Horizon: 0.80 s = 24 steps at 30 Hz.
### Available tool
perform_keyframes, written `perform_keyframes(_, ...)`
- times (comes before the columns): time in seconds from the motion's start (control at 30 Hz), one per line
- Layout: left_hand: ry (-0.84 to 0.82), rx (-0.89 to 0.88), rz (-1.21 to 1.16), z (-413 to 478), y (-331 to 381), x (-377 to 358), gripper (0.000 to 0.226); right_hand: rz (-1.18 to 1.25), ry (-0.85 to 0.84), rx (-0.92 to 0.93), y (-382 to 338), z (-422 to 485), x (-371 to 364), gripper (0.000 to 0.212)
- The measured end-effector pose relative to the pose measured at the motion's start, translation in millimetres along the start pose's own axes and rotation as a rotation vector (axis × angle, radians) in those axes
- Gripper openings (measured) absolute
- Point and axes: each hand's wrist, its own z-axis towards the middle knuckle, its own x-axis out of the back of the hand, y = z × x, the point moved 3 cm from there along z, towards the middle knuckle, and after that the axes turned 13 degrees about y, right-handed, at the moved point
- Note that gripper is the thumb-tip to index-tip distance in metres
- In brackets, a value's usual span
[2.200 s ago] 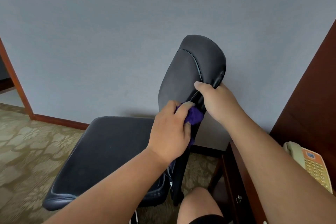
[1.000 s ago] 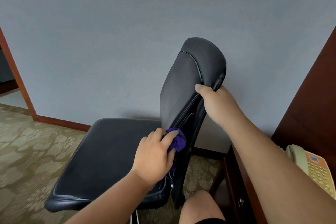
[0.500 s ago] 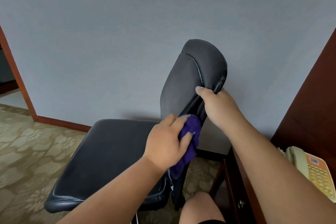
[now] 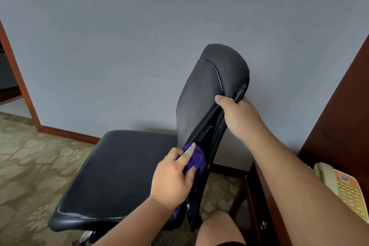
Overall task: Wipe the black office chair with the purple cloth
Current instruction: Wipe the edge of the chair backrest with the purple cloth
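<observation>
The black office chair [image 4: 123, 168] stands side-on in front of me, its seat to the left and its backrest [image 4: 201, 94] rising at the centre right. My right hand [image 4: 237, 118] grips the near edge of the backrest about halfway up, thumb on the front face. My left hand [image 4: 173, 177] holds the bunched purple cloth [image 4: 196, 160] and presses it against the lower side edge of the backrest, just above the seat. Part of the cloth hangs down behind my left wrist.
A dark wooden desk [image 4: 265, 201] with a beige and orange telephone [image 4: 343, 183] stands at the right, close to the chair. My knee [image 4: 219, 229] shows at the bottom. A grey wall lies behind, patterned carpet [image 4: 30, 166] to the left, a doorway frame [image 4: 18, 84] at far left.
My left hand with the cloth went down the backrest's side edge, up again, and is now low near the seat once more. My right hand kept its grip on the backrest.
</observation>
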Motion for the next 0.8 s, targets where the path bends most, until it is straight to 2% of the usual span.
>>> perform_keyframes(0.2,0.042,-0.131,-0.045,46,44,3,0.057,0.004,0.013,0.006,0,-1,-1,0.033)
perform_keyframes(0.37,-0.042,-0.252,0.072,46,25,6,0.059,0.004,0.002,0.017,0,0,0,0.027)
perform_keyframes(0.47,-0.059,-0.252,0.115,32,7,4,0.061,-0.001,0.003,0.020,1,1,0,0.025)
perform_keyframes(0.57,-0.094,-0.200,0.134,14,-9,5,0.063,0.012,0.000,0.012,3,3,3,0.024)
perform_keyframes(0.67,-0.095,-0.072,0.076,4,-14,6,0.061,0.003,-0.013,0.002,4,5,3,0.025)
perform_keyframes(0.8,-0.028,0.324,-0.279,25,4,8,0.046,0.003,0.003,-0.007,5,6,2,0.032)
